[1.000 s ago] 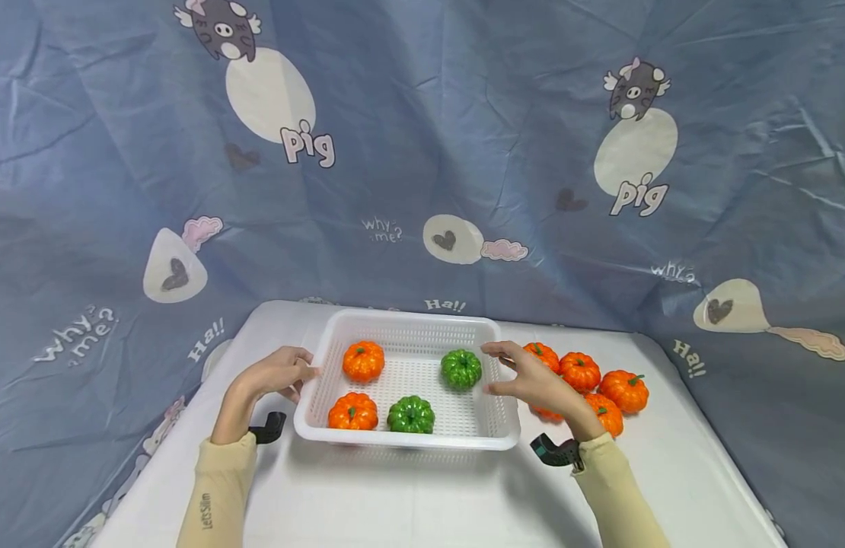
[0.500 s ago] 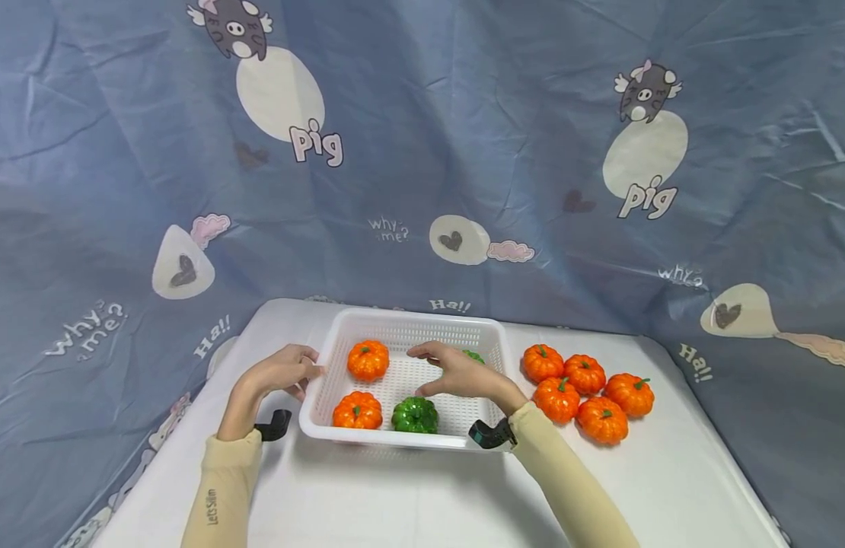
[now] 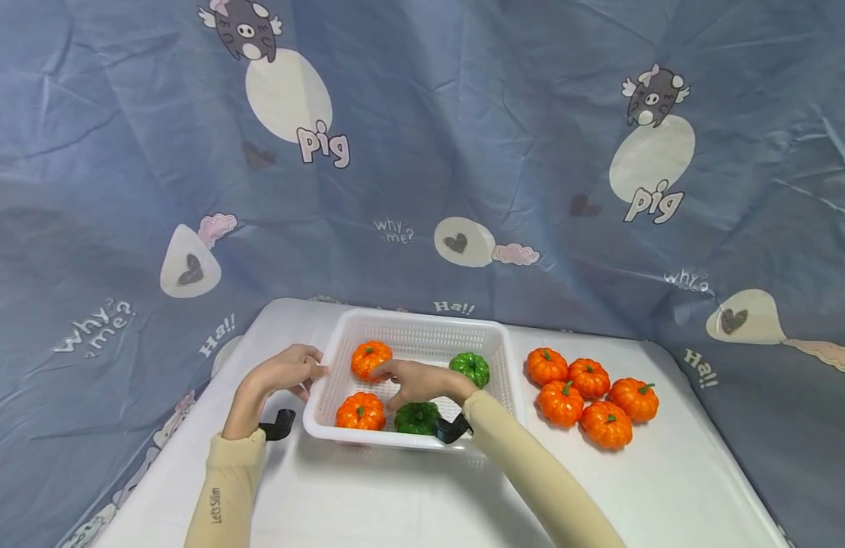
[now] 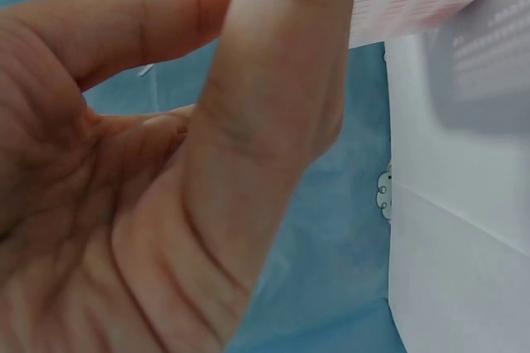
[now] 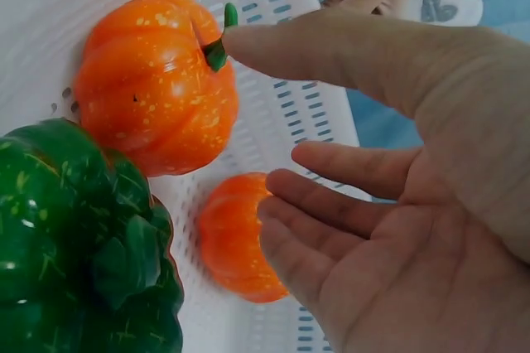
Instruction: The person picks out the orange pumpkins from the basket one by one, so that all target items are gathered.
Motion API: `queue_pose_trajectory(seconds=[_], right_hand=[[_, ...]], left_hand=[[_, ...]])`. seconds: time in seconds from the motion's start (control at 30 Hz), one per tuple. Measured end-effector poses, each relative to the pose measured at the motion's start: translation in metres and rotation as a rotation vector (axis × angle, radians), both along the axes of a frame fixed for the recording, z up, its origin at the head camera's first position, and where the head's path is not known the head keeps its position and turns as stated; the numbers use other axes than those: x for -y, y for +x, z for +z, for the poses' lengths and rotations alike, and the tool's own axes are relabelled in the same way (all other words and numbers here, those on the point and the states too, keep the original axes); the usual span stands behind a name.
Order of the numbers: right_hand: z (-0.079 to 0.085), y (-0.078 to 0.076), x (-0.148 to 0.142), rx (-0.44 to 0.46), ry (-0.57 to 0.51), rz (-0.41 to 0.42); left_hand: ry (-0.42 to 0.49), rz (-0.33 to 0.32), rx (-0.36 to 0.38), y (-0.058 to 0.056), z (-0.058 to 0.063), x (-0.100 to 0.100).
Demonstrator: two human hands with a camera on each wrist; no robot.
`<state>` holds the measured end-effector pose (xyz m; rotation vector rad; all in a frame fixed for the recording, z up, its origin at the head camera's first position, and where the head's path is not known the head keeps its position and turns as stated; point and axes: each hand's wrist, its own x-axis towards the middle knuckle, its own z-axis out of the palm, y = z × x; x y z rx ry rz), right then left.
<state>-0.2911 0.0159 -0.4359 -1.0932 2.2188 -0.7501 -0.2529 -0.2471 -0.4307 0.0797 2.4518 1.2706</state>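
Note:
A white slotted plastic basket [image 3: 422, 326] holds two orange toy pumpkins and two green ones. My left hand [image 3: 285, 373] pinches its left rim between thumb and fingers; the grip's far side is hidden in the left wrist view. My right hand [image 3: 422, 380] is inside the basket's outline with fingers spread, nothing between them. Its fingertips are right at the back orange pumpkin [image 3: 369, 359]. In the right wrist view the thumb overlaps the stem of the front orange pumpkin [image 5: 157, 79]. Beneath the right hand lies one green pumpkin [image 3: 417, 418]; the other green pumpkin [image 3: 470, 368] sits back right.
Several orange pumpkins [image 3: 606, 425] stand close together on the white table [image 3: 409, 502] to the right of the basket. A blue printed cloth [image 3: 395, 152] hangs behind and at both sides.
My right hand has swept left from the basket's right end, past the back green pumpkin, to the orange ones. The left hand stays at the left rim.

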Motion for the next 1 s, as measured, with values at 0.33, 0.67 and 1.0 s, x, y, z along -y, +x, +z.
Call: queue_pose_trajectory(seconds=[0.33,0.67,1.0], right_hand=[[-0.008,-0.007,0.018,0.099,0.087,0.074],[-0.010,-0.007,0.032,0.109,0.207,0.082],[-0.018,-0.010,0.033,0.133,0.231,0.052]], left_hand=[[-0.006,0.002,-0.003,0.000,0.000,0.001],[0.001,0.004,-0.003,0.000,-0.001,0.002],[0.013,-0.006,0.000,0.000,0.000,0.002]])
